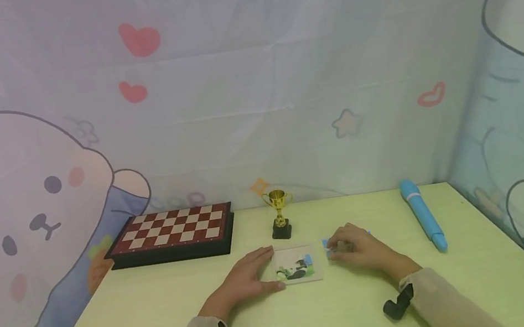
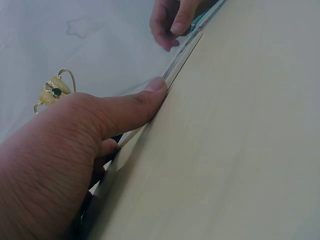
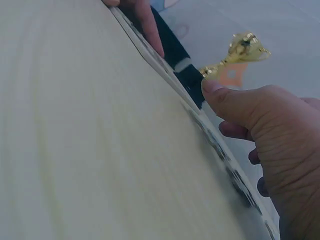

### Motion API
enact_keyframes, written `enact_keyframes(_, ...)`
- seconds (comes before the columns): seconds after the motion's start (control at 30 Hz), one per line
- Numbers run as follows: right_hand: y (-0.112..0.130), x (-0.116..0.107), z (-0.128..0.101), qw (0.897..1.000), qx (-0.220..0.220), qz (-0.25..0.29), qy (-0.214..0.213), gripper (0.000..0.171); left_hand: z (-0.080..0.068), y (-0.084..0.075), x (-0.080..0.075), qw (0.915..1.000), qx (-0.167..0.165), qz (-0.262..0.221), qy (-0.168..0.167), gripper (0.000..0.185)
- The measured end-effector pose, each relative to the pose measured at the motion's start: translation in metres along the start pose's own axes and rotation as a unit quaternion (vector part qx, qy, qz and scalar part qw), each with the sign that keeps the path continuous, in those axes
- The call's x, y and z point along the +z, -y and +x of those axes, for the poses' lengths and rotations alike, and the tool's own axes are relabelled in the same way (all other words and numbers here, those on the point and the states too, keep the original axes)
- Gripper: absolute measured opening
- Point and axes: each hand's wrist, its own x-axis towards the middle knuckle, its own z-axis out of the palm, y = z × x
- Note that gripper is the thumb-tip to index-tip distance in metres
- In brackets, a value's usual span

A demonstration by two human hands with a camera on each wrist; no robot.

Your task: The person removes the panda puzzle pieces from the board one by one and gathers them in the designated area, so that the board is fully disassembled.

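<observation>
A small jigsaw tray with a pale frame lies flat on the table, a black, white, green and blue picture partly filled in along its lower part. My left hand holds its left side, fingertips at the far corner and thumb along the near edge. To its right my right hand hovers low over loose blue-edged puzzle pieces, largely hiding them. Those pieces lie flat beside my fingers in the right wrist view. The right fingers are loosely bent, thumb apart, and nothing shows between them.
Behind the tray stands a gold trophy cup on a black base. A red and white chessboard box sits at the back left. Toward the right edge lies a blue pen-like stick. A printed curtain hangs behind the table.
</observation>
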Motion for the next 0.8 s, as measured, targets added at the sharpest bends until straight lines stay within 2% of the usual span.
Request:
enact_keyframes(0.17, 0.013, 0.026, 0.021, 0.999, -0.002, -0.018, 0.040, 0.029, 0.000, 0.000, 0.000, 1.0000, 0.003, -0.001, 0.001, 0.095)
enact_keyframes(0.3, 0.017, 0.040, 0.033, 0.997, 0.001, -0.045, 0.069, 0.029, 0.000, 0.000, 0.000, 1.0000, 0.003, 0.000, 0.003, 0.095)
enact_keyframes(0.43, 0.019, 0.043, 0.037, 0.994, 0.017, -0.063, 0.082, 0.026, 0.001, 0.000, 0.001, 1.0000, 0.004, 0.000, 0.000, 0.095)
enact_keyframes(0.8, 0.023, 0.042, 0.039, 0.993, 0.043, -0.041, 0.104, 0.015, 0.001, 0.001, 0.001, 1.0000, 0.003, -0.002, -0.001, 0.096)
